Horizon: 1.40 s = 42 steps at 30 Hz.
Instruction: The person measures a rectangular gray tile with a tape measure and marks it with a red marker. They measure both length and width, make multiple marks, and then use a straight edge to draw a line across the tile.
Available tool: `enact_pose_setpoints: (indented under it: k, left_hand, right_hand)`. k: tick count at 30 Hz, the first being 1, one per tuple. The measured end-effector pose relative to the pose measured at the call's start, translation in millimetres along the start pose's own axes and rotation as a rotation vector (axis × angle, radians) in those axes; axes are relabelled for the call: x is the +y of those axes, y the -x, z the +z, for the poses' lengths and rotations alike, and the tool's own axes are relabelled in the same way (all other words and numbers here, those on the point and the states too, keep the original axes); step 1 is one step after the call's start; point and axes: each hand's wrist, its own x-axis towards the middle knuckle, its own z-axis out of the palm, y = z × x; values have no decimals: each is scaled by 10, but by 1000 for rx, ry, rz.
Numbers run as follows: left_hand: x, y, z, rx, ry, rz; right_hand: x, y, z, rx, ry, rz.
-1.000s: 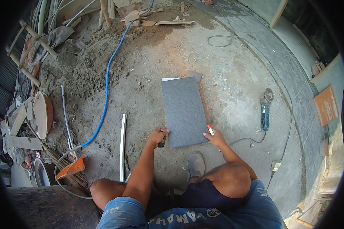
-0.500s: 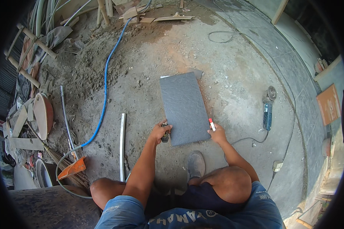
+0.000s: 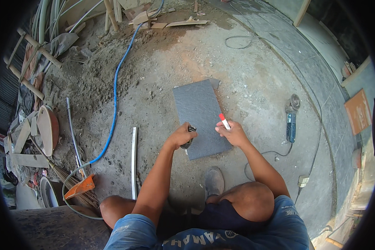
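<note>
A dark grey slate-textured tile lies flat on the rough ground in front of me. Over its lower left edge, my left hand is closed around a compact dark object that looks like a tape measure. My right hand, above the tile's right edge, grips a white marker with a red end, which points up and to the left. Neither hand presses on the tile. A small grey offcut shows at the tile's far edge.
An angle grinder lies to the right with its cable on the floor. At left run a pale metal strip and a blue hose. An orange dustpan-like piece, a broom and a basin lie farther left.
Both hands have lifted off the tile's sides and moved inward and away from me, over it. The tape measure and marker moved with them. The tile stays nearly in place.
</note>
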Motion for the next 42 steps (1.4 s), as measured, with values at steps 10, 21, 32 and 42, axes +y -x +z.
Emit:
enact_pose_setpoints:
  k: [10, 21, 32, 42]
  left_hand:
    - [373, 180, -69, -90, -291, 195]
    - [93, -66, -1192, -216, -558, -81]
    - [7, -822, -1665, -110, -694, 76]
    - [-12, -1428, -2050, -147, -671, -53]
  right_hand:
    - [-537, -38, 310, -347, -216, -14]
    - [-222, -638, -757, 105, -596, 50]
    - [125, -1080, -880, 233, -1149, 152]
    - [63, -1272, -797, 201, -1110, 90]
